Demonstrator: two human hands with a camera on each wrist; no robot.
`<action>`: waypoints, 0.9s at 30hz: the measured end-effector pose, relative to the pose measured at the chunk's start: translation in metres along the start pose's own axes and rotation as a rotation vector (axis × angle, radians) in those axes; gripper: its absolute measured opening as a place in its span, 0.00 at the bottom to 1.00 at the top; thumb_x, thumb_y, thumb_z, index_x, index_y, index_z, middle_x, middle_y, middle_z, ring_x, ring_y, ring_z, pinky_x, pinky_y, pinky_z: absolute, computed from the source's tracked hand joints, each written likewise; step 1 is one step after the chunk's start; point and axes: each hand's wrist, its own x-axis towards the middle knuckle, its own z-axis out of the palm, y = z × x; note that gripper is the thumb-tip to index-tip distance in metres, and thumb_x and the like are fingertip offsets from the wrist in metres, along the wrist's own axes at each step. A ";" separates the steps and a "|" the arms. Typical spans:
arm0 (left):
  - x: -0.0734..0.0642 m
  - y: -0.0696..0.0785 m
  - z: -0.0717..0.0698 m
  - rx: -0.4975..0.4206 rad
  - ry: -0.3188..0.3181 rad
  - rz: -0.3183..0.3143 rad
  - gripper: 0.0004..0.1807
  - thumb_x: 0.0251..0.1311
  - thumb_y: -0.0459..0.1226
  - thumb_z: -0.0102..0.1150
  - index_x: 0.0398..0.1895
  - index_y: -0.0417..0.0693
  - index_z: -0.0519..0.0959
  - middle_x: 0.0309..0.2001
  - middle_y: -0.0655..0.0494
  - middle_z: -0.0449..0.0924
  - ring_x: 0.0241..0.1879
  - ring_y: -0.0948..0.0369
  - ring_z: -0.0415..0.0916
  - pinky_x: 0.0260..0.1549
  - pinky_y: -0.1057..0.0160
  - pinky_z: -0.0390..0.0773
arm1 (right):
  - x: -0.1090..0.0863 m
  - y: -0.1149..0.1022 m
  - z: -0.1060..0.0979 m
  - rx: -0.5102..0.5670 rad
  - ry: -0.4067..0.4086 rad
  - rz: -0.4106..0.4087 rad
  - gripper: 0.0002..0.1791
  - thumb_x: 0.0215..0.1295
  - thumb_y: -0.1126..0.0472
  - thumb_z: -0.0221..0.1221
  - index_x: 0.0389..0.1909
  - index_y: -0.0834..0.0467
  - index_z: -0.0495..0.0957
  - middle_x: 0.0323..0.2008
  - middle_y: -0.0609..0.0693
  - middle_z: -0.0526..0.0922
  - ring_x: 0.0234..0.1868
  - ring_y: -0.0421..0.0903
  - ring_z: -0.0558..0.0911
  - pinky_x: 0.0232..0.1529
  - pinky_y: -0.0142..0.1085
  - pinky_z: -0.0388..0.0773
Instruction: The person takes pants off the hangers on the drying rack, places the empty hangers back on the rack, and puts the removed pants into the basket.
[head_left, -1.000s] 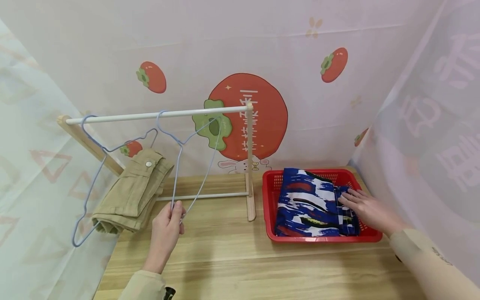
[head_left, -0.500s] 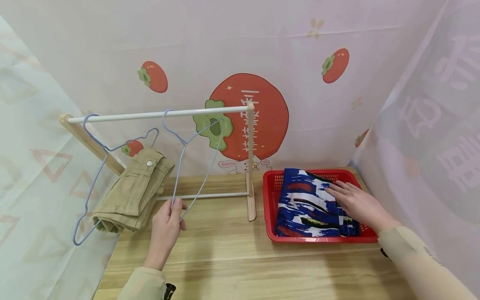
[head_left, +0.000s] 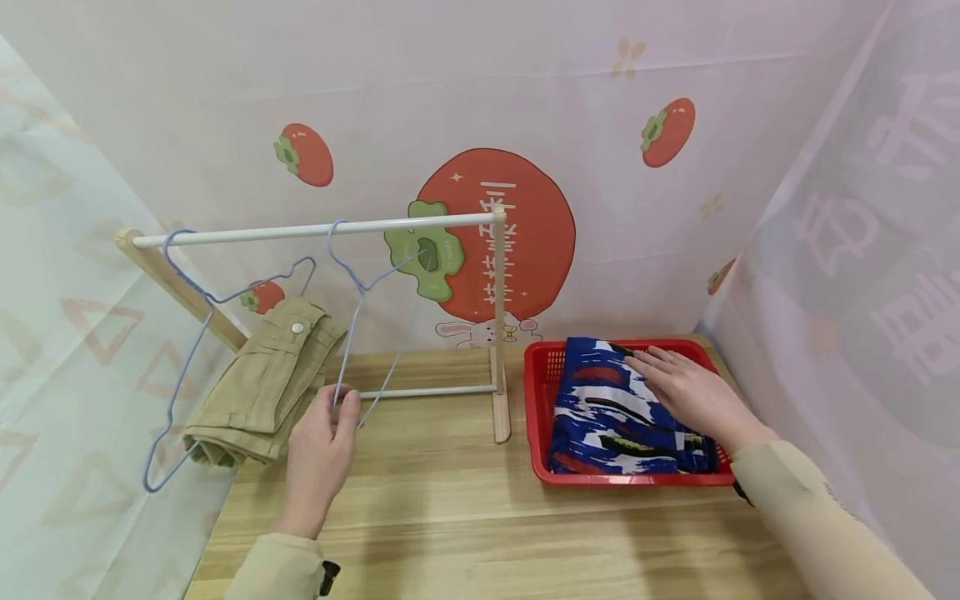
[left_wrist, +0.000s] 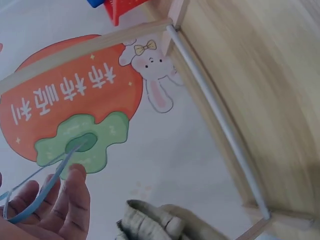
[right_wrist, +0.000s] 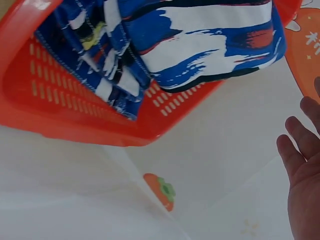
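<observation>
In the head view my left hand (head_left: 322, 454) holds the lower end of a pale blue wire hanger (head_left: 349, 337), whose hook sits over the white bar of a clothes rack (head_left: 247, 235). The left wrist view shows the fingers curved around the hanger's end (left_wrist: 37, 202), with its wire running across them. My right hand (head_left: 693, 396) is over a red basket (head_left: 534, 417), its fingers extended and holding nothing. In that basket lies a folded blue, white and red patterned garment (head_left: 603, 408). The right wrist view shows the fingers apart from the garment (right_wrist: 200, 45).
Khaki pants (head_left: 258, 379) hang folded over a second blue hanger (head_left: 180, 387) at the rack's left end. A wooden rack post (head_left: 501, 325) stands between my left hand and the basket. Below is a wooden table (head_left: 465, 533), with printed cloth walls (head_left: 592, 250) behind and at the sides.
My right hand has moved left and away from me, from the garment's right edge to above its middle. My left hand has shifted slightly left, tilting the hanger's lower end.
</observation>
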 end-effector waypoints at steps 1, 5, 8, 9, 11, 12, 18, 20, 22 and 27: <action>0.001 0.001 -0.002 0.033 0.026 0.029 0.18 0.80 0.44 0.47 0.52 0.38 0.77 0.38 0.42 0.85 0.32 0.48 0.85 0.29 0.48 0.82 | 0.002 -0.001 -0.001 0.006 0.003 -0.001 0.32 0.65 0.63 0.68 0.70 0.59 0.73 0.65 0.63 0.78 0.66 0.64 0.76 0.66 0.60 0.71; 0.004 0.007 -0.009 0.110 0.083 0.116 0.16 0.78 0.41 0.51 0.55 0.37 0.78 0.42 0.42 0.84 0.36 0.46 0.85 0.34 0.41 0.81 | 0.010 -0.006 -0.002 0.032 0.016 -0.003 0.31 0.67 0.63 0.67 0.71 0.58 0.72 0.66 0.62 0.77 0.67 0.63 0.75 0.67 0.60 0.70; 0.008 0.012 -0.017 0.142 0.099 0.159 0.16 0.77 0.40 0.52 0.57 0.38 0.78 0.43 0.45 0.84 0.34 0.50 0.84 0.32 0.45 0.81 | 0.017 -0.011 -0.004 0.044 0.030 -0.011 0.32 0.68 0.62 0.66 0.72 0.57 0.71 0.67 0.62 0.76 0.68 0.63 0.75 0.67 0.60 0.70; 0.009 0.013 -0.020 0.151 0.102 0.172 0.16 0.77 0.40 0.52 0.58 0.38 0.78 0.43 0.45 0.84 0.33 0.51 0.83 0.31 0.47 0.81 | 0.019 -0.013 -0.005 0.046 0.028 -0.011 0.32 0.69 0.61 0.65 0.72 0.57 0.70 0.67 0.62 0.75 0.68 0.63 0.74 0.67 0.60 0.70; 0.011 0.015 -0.025 0.166 0.105 0.194 0.16 0.76 0.40 0.53 0.58 0.39 0.78 0.43 0.46 0.83 0.32 0.53 0.82 0.30 0.54 0.80 | 0.023 -0.016 -0.007 0.050 0.022 -0.005 0.32 0.70 0.61 0.65 0.73 0.57 0.70 0.68 0.61 0.75 0.69 0.62 0.74 0.68 0.59 0.69; 0.012 0.016 -0.028 0.170 0.108 0.204 0.16 0.76 0.39 0.53 0.58 0.39 0.78 0.44 0.46 0.83 0.31 0.54 0.81 0.30 0.60 0.79 | 0.026 -0.018 -0.008 0.052 0.021 -0.002 0.32 0.70 0.61 0.65 0.73 0.56 0.70 0.68 0.61 0.75 0.69 0.62 0.73 0.68 0.59 0.70; 0.019 0.019 -0.046 0.189 0.148 0.254 0.15 0.75 0.38 0.54 0.57 0.39 0.79 0.45 0.46 0.83 0.32 0.53 0.81 0.33 0.78 0.69 | 0.038 -0.027 -0.009 0.054 0.048 -0.016 0.30 0.69 0.61 0.65 0.71 0.57 0.72 0.67 0.61 0.76 0.68 0.62 0.75 0.65 0.58 0.73; 0.022 0.020 -0.053 0.196 0.160 0.258 0.15 0.75 0.38 0.54 0.57 0.38 0.79 0.44 0.44 0.83 0.31 0.52 0.81 0.34 0.80 0.68 | 0.041 -0.030 -0.008 0.055 0.064 -0.031 0.30 0.69 0.60 0.65 0.71 0.56 0.72 0.66 0.60 0.77 0.67 0.61 0.76 0.65 0.57 0.73; 0.024 0.021 -0.060 0.197 0.162 0.246 0.16 0.76 0.39 0.53 0.58 0.38 0.78 0.45 0.44 0.83 0.32 0.50 0.82 0.35 0.83 0.67 | 0.043 -0.033 -0.008 0.058 0.071 -0.039 0.30 0.70 0.59 0.65 0.71 0.56 0.72 0.67 0.60 0.77 0.67 0.61 0.76 0.65 0.57 0.74; 0.030 0.020 -0.078 0.211 0.198 0.223 0.18 0.77 0.40 0.52 0.59 0.37 0.78 0.49 0.41 0.82 0.36 0.46 0.81 0.36 0.81 0.66 | 0.048 -0.043 -0.008 0.085 0.059 -0.026 0.30 0.71 0.58 0.64 0.73 0.54 0.71 0.68 0.59 0.76 0.69 0.61 0.75 0.65 0.57 0.73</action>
